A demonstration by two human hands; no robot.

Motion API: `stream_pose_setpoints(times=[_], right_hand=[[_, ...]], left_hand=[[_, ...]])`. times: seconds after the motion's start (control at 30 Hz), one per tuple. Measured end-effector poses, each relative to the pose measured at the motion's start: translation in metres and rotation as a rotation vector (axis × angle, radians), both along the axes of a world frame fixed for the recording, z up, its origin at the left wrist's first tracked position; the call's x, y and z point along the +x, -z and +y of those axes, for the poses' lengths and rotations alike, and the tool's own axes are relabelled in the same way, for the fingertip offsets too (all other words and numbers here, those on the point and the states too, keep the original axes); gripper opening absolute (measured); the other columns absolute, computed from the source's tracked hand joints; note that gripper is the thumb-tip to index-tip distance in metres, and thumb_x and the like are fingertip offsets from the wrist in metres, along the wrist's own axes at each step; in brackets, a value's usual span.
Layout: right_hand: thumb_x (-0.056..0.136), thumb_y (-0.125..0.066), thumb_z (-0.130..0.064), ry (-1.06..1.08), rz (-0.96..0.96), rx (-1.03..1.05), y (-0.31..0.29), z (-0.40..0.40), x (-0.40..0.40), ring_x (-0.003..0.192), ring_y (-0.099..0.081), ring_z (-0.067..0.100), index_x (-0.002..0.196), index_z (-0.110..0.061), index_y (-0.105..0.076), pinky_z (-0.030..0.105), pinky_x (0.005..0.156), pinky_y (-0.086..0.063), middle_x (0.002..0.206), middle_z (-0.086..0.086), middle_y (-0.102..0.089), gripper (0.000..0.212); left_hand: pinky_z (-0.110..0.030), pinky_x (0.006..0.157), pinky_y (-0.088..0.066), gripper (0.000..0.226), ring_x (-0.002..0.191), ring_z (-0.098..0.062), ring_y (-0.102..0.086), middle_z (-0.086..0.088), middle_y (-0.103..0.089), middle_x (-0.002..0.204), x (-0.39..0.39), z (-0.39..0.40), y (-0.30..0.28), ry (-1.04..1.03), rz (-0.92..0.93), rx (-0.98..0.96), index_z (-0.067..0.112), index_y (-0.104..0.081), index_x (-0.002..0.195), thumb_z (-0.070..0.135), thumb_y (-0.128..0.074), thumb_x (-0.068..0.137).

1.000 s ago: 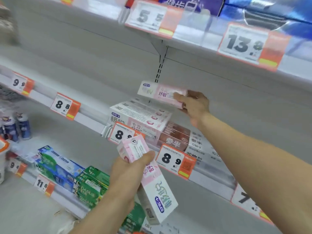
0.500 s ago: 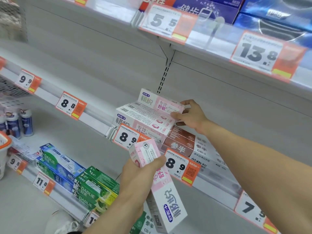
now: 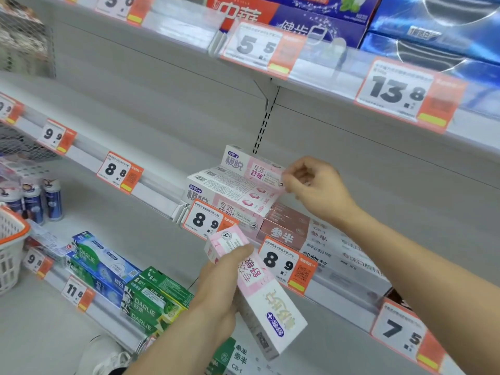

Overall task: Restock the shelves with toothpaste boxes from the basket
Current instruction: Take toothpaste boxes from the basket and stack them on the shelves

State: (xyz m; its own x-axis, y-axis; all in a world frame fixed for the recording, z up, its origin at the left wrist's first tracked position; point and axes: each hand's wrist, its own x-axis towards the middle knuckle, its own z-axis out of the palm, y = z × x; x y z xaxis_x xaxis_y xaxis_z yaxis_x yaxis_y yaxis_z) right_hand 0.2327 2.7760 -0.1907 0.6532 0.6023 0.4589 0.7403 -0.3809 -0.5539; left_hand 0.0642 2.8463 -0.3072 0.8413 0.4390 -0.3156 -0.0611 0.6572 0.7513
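1. A pink-and-white box point(image 3: 251, 167) is now seen resting on top of the stack point(image 3: 230, 196) on the middle shelf point(image 3: 151, 182); a second ago it was carried in the air above that stack by the right hand point(image 3: 315, 189).
2. The right hand has been drawn back from the box's right end: its fingers are loosely curled, nothing is gripped by them, and only the fingertips lie at or just beside the box end; contact cannot be told.
3. A second box point(image 3: 254, 290) is held in the left hand point(image 3: 219, 296), fingers and thumb clamped round its upper half, below the shelf edge and in front of the 8.9 tag point(image 3: 207, 220).
4. One placement is judged done; the held box is likely to be placed next.
5. The basket point(image 3: 10, 247) is seen at the far left; its contents are hidden.
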Motion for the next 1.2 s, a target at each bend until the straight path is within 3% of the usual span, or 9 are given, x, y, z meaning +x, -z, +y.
stream_pose_setpoints(times=[0.1, 0.23, 0.3, 0.37, 0.47, 0.67, 0.8, 1.0, 1.2], right_hand=[[0.085, -0.078, -0.026, -0.242, 0.027, -0.310, -0.007, -0.037, -0.050, 0.072, -0.068, 0.009, 0.094, -0.020, -0.071, 0.020, 0.067, -0.052, 0.083, -0.004, -0.074, 0.013], [0.061, -0.080, -0.070, -0.257, -0.012, -0.764, 0.001, -0.073, -0.088, 0.100, -0.060, -0.004, 0.137, -0.048, -0.041, 0.013, 0.080, -0.049, 0.121, -0.028, -0.056, 0.087], [0.059, -0.082, -0.069, -0.231, -0.090, -0.858, 0.011, -0.082, -0.090, 0.100, -0.060, -0.003, 0.140, -0.055, -0.028, 0.016, 0.083, -0.049, 0.128, -0.032, -0.048, 0.099], [0.065, -0.087, -0.045, -0.195, 0.019, -0.744, 0.015, -0.087, -0.082, 0.092, -0.066, 0.003, 0.134, -0.051, -0.038, 0.022, 0.079, -0.055, 0.122, -0.027, -0.057, 0.085], [0.069, -0.083, -0.013, -0.236, 0.524, -0.360, 0.012, -0.098, -0.060, 0.084, -0.072, 0.021, 0.119, -0.027, -0.062, 0.040, 0.081, -0.059, 0.112, 0.001, -0.073, 0.055], [0.060, -0.087, -0.032, -0.360, 1.069, -0.167, 0.016, -0.118, -0.040, 0.103, -0.066, 0.028, 0.114, -0.016, -0.074, 0.036, 0.083, -0.055, 0.127, 0.020, -0.066, 0.058], [0.068, -0.087, -0.048, -0.396, 0.978, -0.243, 0.015, -0.118, -0.042, 0.104, -0.069, 0.027, 0.116, -0.016, -0.072, 0.038, 0.087, -0.057, 0.124, 0.017, -0.068, 0.060], [0.074, -0.087, -0.009, -0.258, 0.637, -0.344, 0.013, -0.102, -0.051, 0.096, -0.072, 0.041, 0.112, -0.018, -0.067, 0.053, 0.088, -0.057, 0.106, 0.016, -0.074, 0.044], [0.072, -0.088, -0.016, -0.240, 0.600, -0.226, 0.009, -0.089, -0.059, 0.079, -0.070, 0.038, 0.124, -0.022, -0.060, 0.052, 0.070, -0.059, 0.098, 0.019, -0.070, 0.059]], left_hand=[[-0.059, 0.104, -0.044, 0.016, 0.099, -0.039, -0.070, -0.016, -0.076, 0.093, 0.001, 0.002, -0.004, 0.016, -0.056, -0.050, 0.015, -0.064, 0.104, 0.024, -0.053, 0.096], [-0.064, 0.109, -0.038, 0.033, 0.118, -0.044, -0.061, -0.021, -0.073, 0.110, 0.001, -0.001, -0.011, 0.082, -0.179, -0.071, 0.010, -0.063, 0.115, 0.022, -0.038, 0.097], [-0.061, 0.106, -0.043, 0.035, 0.111, -0.038, -0.067, -0.024, -0.072, 0.110, -0.001, -0.006, -0.017, 0.107, -0.230, -0.058, 0.007, -0.058, 0.123, 0.024, -0.039, 0.100], [-0.055, 0.098, -0.052, 0.032, 0.099, -0.029, -0.072, -0.017, -0.075, 0.099, -0.002, -0.010, -0.021, 0.112, -0.243, -0.017, 0.007, -0.059, 0.121, 0.028, -0.045, 0.102], [-0.047, 0.091, -0.058, 0.035, 0.094, -0.026, -0.070, -0.016, -0.074, 0.099, 0.000, -0.011, -0.020, 0.092, -0.229, 0.092, 0.010, -0.065, 0.114, 0.038, -0.057, 0.096], [-0.046, 0.085, -0.059, 0.035, 0.101, -0.023, -0.073, -0.008, -0.076, 0.109, 0.004, -0.019, -0.021, 0.039, -0.318, 0.084, 0.021, -0.066, 0.118, 0.032, -0.069, 0.085], [-0.035, 0.063, -0.061, 0.056, 0.091, -0.024, -0.076, -0.009, -0.077, 0.102, 0.011, -0.025, -0.017, -0.157, -0.309, 0.108, 0.011, -0.060, 0.118, 0.030, -0.079, 0.069], [-0.032, 0.066, -0.062, 0.050, 0.090, -0.019, -0.075, -0.002, -0.077, 0.102, 0.015, -0.028, -0.015, -0.284, -0.313, 0.276, 0.014, -0.057, 0.120, 0.029, -0.078, 0.077], [-0.025, 0.074, -0.059, 0.046, 0.091, -0.013, -0.073, 0.004, -0.078, 0.098, 0.015, -0.026, -0.017, -0.185, -0.366, 0.529, 0.028, -0.066, 0.110, 0.012, -0.084, 0.072]])
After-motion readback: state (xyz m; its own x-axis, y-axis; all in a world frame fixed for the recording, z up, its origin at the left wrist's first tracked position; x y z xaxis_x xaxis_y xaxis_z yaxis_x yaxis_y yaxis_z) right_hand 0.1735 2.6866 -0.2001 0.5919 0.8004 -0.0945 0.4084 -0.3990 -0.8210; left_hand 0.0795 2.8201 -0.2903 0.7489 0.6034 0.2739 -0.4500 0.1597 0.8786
